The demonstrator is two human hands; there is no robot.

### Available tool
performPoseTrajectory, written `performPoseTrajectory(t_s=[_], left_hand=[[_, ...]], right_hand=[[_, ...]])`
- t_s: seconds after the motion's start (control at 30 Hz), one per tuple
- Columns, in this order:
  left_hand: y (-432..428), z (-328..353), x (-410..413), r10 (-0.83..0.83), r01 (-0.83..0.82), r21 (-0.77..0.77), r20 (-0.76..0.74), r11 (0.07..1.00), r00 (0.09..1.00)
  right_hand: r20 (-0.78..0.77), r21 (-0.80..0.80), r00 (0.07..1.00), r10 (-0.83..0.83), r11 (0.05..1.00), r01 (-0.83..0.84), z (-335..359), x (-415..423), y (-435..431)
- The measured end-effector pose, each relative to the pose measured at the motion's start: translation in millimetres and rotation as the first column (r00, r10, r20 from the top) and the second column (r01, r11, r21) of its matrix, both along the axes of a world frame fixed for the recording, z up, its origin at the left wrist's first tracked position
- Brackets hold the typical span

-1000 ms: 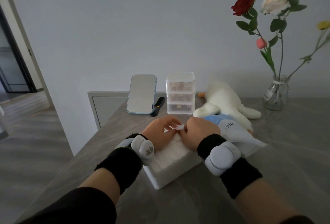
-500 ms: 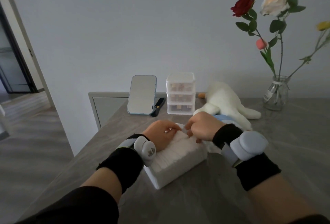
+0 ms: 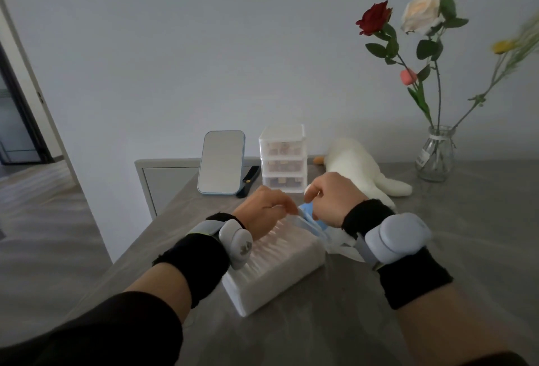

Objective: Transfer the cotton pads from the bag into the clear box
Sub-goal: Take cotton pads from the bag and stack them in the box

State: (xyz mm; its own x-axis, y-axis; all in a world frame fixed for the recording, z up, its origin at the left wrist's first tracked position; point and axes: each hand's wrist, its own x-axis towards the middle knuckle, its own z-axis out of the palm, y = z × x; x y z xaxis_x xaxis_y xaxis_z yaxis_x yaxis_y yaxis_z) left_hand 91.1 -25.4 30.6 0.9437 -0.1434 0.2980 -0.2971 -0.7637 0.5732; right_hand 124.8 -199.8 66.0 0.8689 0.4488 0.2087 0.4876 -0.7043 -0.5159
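Both hands work at the mouth of a bag (image 3: pixel 313 224) of cotton pads (image 3: pixel 277 260) lying on the grey bench (image 3: pixel 437 249). The left hand (image 3: pixel 261 212) pinches the near edge of the wrapper in curled fingers, and the right hand (image 3: pixel 332 199) pinches the blue flap opposite. The white block of pads sits inside the bag, just beneath both hands. A clear drawer box (image 3: pixel 283 158) stands just behind. An even, outward pull with the block kept flat should open the bag without spilling the stack.
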Motion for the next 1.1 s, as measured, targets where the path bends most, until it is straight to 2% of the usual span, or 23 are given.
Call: performPoseTrajectory(t_s=[0.1, 0.2, 0.27, 0.33, 0.53, 0.77, 0.97, 1.1], left_hand=[[-7, 0, 8, -0.045, 0.048, 0.042, -0.083, 0.998, 0.996], [-16, -2, 13, 0.048, -0.009, 0.278, -0.134, 0.961, 0.99], [-27, -2, 12, 0.136, -0.041, 0.407, -0.209, 0.913, 0.968], [-31, -4, 13, 0.14, -0.006, 0.471, -0.251, 0.882, 0.958], [-35, -5, 18, 0.136, 0.01, 0.454, -0.288, 0.891, 0.948], [-30, -7, 21, 0.102, -0.009, 0.382, -0.223, 0.924, 0.97], [-19, -3, 13, 0.114, -0.106, 0.286, -0.013, 0.952, 0.993], [-13, 1, 4, 0.146, -0.149, 0.156, 0.029, 0.976, 0.989]], right_hand=[[-0.021, -0.213, 1.0, 0.008, 0.977, -0.013, 0, -3, 2], [-0.035, -0.403, 0.999, 0.008, 0.915, -0.021, -2, -5, 4], [-0.044, -0.469, 0.999, 0.012, 0.883, -0.031, -7, 0, 5], [-0.07, -0.486, 0.997, 0.012, 0.873, -0.045, -12, 1, 10], [-0.045, -0.399, 0.999, 0.01, 0.916, -0.027, -14, 1, 7], [-0.061, -0.373, 0.998, 0.008, 0.928, -0.03, -17, 4, 10], [-0.017, -0.236, 1.0, -0.017, 0.972, 0.012, -3, 1, 1], [0.012, -0.1, 0.998, -0.056, 0.993, 0.057, 5, -3, -23]])
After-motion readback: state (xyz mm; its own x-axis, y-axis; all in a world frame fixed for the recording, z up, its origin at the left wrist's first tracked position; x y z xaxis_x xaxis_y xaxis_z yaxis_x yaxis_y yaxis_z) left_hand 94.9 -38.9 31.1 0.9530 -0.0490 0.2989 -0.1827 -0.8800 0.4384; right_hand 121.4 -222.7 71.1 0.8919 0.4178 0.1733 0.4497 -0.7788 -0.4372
